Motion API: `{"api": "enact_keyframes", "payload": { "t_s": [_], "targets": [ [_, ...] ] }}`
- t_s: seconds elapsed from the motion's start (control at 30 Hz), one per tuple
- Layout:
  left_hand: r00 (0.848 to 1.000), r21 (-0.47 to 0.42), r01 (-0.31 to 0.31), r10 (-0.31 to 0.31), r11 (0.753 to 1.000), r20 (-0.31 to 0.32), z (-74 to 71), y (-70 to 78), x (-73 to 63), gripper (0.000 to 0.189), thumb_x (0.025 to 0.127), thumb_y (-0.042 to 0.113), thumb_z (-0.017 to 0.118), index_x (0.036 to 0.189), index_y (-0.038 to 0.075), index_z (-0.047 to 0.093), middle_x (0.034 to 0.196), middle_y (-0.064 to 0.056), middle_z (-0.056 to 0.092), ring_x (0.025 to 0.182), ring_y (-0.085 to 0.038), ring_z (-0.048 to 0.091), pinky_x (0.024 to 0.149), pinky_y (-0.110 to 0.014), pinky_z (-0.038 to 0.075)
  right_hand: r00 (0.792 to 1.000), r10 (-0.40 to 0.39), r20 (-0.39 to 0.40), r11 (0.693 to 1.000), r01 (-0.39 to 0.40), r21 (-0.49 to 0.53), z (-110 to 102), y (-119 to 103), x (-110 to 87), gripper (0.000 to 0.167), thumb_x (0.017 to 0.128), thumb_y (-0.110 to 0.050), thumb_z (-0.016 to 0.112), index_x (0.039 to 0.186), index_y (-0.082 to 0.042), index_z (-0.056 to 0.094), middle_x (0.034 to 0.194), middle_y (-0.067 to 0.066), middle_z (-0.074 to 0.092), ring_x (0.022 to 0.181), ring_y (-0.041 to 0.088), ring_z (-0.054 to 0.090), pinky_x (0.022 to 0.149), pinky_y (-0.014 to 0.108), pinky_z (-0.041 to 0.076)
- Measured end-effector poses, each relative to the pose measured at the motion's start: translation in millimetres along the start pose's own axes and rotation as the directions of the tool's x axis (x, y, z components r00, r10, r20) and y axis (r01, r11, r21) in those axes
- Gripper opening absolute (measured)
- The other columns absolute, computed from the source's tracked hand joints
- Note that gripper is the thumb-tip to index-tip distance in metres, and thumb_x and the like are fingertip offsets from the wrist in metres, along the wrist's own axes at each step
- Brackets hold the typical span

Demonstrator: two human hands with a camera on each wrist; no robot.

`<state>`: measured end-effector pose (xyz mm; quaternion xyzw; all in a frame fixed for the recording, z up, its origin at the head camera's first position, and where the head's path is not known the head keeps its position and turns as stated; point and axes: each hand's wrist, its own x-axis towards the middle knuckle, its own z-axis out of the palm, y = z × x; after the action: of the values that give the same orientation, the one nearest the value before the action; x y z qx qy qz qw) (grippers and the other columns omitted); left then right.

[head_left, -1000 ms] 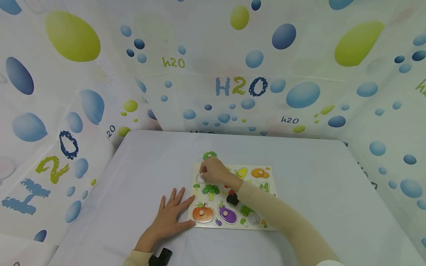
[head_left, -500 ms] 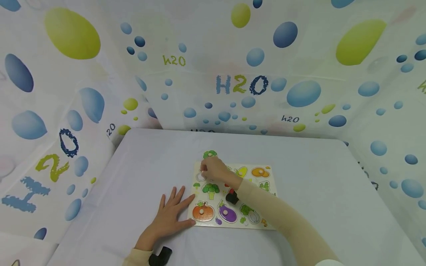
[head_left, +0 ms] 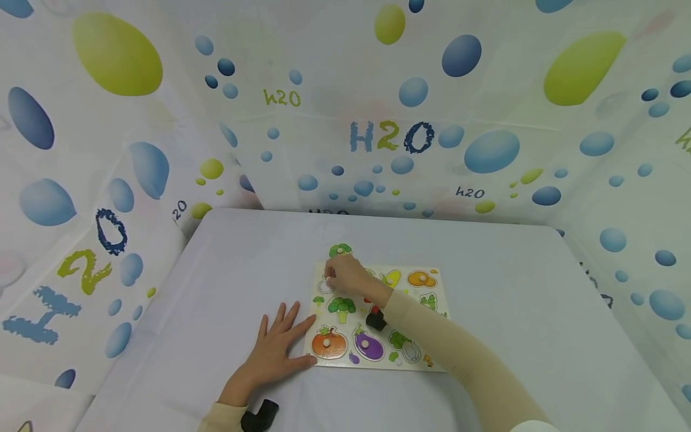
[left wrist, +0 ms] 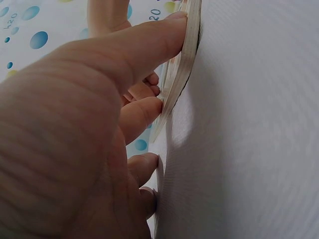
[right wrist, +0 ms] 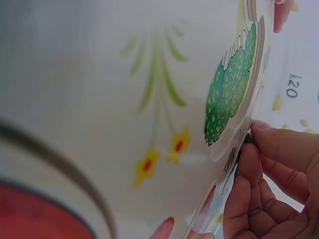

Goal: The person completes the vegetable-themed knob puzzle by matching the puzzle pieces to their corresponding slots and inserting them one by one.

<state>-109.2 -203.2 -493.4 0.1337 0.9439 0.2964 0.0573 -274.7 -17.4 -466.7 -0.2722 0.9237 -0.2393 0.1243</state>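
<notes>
A vegetable puzzle board (head_left: 372,366) lies flat on the white-covered table. Over its far left corner my right hand (head_left: 349,277) bends down, thumb and index finger (right wrist: 284,144) pinching a small puzzle piece at the board's surface. A pale shape (head_left: 324,287) shows under the fingertips; which vegetable it is stays hidden. My left hand (head_left: 276,351) rests beside the board with fingers spread, thumb (left wrist: 164,37) and index fingertip touching its left edge. A broccoli piece (head_left: 341,248) with a knob lies just beyond the far edge, partly covered by the right hand.
On the board sit a pumpkin piece (head_left: 329,344) and an eggplant piece (head_left: 369,345), both with knobs. A broccoli picture (head_left: 342,307) without a knob is nearer the left edge. White tablecloth (head_left: 518,312) stretches around the board, and a patterned curtain (head_left: 335,114) stands behind.
</notes>
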Motion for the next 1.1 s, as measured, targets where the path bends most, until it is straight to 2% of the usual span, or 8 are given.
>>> {"api": "enact_keyframes", "payload": {
  "t_s": [0.23,0.4,0.53,0.63,0.73,0.9,1.1],
  "targets": [
    [1.0,-0.008,0.001,-0.001,1.0,0.001,-1.4,0.4,0.3,0.079,0.076,0.055,0.073,0.143,0.021,0.05,0.16,-0.018,0.025,0.149,-0.047,0.011,0.113,-0.072,-0.001,1.0,-0.009,0.009,1.0,0.009,0.012,-1.2,1.1,-0.2,0.005,0.088,-0.013,0.071,0.089,-0.009,0.068,0.079,0.001,0.064,0.066,0.01,0.052,0.062,0.023,0.044],
    [1.0,-0.014,0.013,-0.013,1.0,0.023,-2.0,1.9,1.0,0.079,0.077,0.055,0.073,0.144,0.021,0.05,0.161,-0.018,0.023,0.149,-0.046,0.009,0.113,-0.071,-0.003,0.998,-0.031,0.045,0.999,0.031,0.015,-11.6,5.3,0.5,0.015,0.088,-0.02,0.072,0.099,-0.011,0.071,0.092,0.002,0.069,0.079,0.013,0.06,0.071,0.026,0.05],
    [0.999,-0.01,0.023,-0.023,1.0,0.026,-3.1,4.1,1.5,0.079,0.077,0.055,0.073,0.144,0.021,0.05,0.161,-0.017,0.023,0.15,-0.045,0.009,0.114,-0.07,-0.003,1.0,-0.012,-0.014,0.997,0.013,0.074,-28.3,12.6,7.0,0.023,0.089,-0.021,0.072,0.108,-0.009,0.07,0.101,0.006,0.069,0.089,0.019,0.063,0.076,0.031,0.054],
    [0.999,-0.01,0.033,-0.033,0.999,0.029,-3.9,5.2,1.3,0.079,0.076,0.055,0.073,0.144,0.021,0.05,0.161,-0.017,0.023,0.15,-0.045,0.008,0.115,-0.07,-0.003,0.996,0.003,-0.086,0.992,0.008,0.129,-39.2,19.7,14.0,0.026,0.09,-0.015,0.07,0.113,-0.004,0.068,0.105,0.011,0.068,0.094,0.024,0.063,0.08,0.035,0.055],
    [0.998,-0.008,0.043,-0.043,0.999,0.038,-4.0,5.5,1.2,0.079,0.077,0.055,0.073,0.144,0.021,0.049,0.161,-0.017,0.023,0.15,-0.044,0.007,0.115,-0.069,-0.004,0.994,0.015,-0.108,0.989,0.001,0.149,-45.5,26.8,20.2,0.03,0.089,-0.011,0.07,0.118,-0.003,0.067,0.112,0.013,0.066,0.099,0.025,0.064,0.086,0.036,0.054],
    [0.998,-0.004,0.049,-0.049,0.999,0.042,-3.8,5.3,1.1,0.08,0.076,0.057,0.072,0.145,0.021,0.049,0.162,-0.016,0.022,0.15,-0.043,0.006,0.115,-0.069,-0.004,0.996,0.04,-0.078,0.989,-0.028,0.146,-46.3,38.0,28.4,0.03,0.09,-0.009,0.069,0.12,-0.004,0.066,0.118,0.013,0.064,0.102,0.026,0.066,0.09,0.035,0.054],
    [0.997,-0.003,0.054,-0.054,0.999,0.052,-3.9,6.3,1.1,0.081,0.076,0.058,0.072,0.145,0.022,0.049,0.162,-0.014,0.021,0.151,-0.043,0.005,0.115,-0.069,-0.005,0.996,0.076,-0.044,0.989,-0.07,0.131,-42.9,44.1,33.0,0.026,0.09,-0.006,0.067,0.116,-0.005,0.068,0.116,0.012,0.066,0.107,0.026,0.064,0.095,0.037,0.052]
  ]
}}
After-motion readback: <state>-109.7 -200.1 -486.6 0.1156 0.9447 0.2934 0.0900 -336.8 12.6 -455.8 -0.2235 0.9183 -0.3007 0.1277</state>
